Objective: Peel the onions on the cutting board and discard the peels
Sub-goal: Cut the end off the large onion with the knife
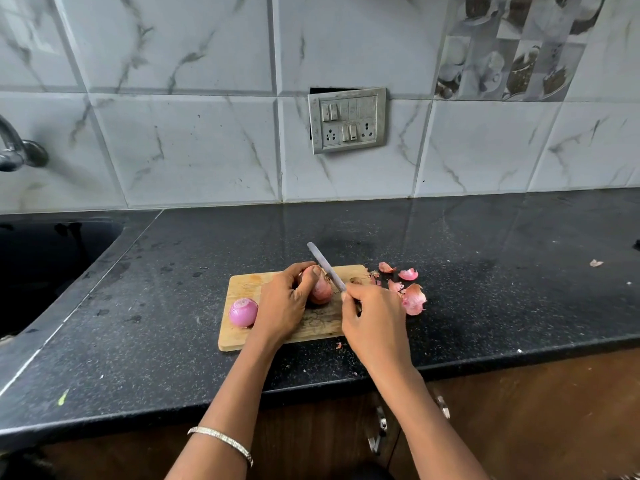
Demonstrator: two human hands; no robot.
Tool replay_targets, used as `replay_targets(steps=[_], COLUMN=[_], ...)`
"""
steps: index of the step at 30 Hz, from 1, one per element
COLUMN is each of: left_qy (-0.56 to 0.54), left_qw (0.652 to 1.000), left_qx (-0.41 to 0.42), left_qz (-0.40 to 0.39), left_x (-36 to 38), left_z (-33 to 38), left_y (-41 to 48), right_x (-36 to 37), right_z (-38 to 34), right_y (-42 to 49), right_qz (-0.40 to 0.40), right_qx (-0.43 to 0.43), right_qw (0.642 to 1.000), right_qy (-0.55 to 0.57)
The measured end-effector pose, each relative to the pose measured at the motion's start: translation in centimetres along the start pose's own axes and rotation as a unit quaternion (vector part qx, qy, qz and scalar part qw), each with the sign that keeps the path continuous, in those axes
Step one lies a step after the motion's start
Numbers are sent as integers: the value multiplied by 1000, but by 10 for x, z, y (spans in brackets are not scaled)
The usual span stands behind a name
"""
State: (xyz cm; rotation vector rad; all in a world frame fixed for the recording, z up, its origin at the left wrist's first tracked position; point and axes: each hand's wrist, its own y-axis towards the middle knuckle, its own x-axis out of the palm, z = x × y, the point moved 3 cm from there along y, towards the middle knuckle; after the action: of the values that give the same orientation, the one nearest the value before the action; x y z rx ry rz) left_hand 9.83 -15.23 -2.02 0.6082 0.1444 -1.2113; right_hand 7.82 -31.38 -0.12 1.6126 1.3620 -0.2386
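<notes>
At the centre of the frame, a wooden cutting board lies on a black countertop. The left hand curls around an unpeeled onion resting on the board, thumb on its top. The right hand grips the handle of a knife, whose blade lies against the onion's upper right side and points toward the upper left. 1 peeled onion sits on the board's left end. Pink peels lie scattered on the counter just right of the board.
</notes>
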Motion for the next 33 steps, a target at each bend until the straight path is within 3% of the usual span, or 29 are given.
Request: replay_targets(steps=[8,15,23,29,33], left_qy=[-14,-32,-52,-90,-119], left_qw=[1000,999,999,996,992], left_qx=[-14,-13,-7,-12,-12], left_qz=[0,12,-1,-26,-35], left_x=[1,2,2,-2,-1], left_z=[-3,-7,-8,-5,-5], left_y=[1,0,0,-1,-3], right_x=[0,5,-5,-18,1], right_z=[-24,-32,-3,2,16], right_y=[-10,4,1,38,62], right_qz=[-11,-84,-22,-34,-95], right_qx=[26,48,88,96,104], right_qw=[995,986,991,987,981], right_qy=[-91,-139,-97,-122,-135])
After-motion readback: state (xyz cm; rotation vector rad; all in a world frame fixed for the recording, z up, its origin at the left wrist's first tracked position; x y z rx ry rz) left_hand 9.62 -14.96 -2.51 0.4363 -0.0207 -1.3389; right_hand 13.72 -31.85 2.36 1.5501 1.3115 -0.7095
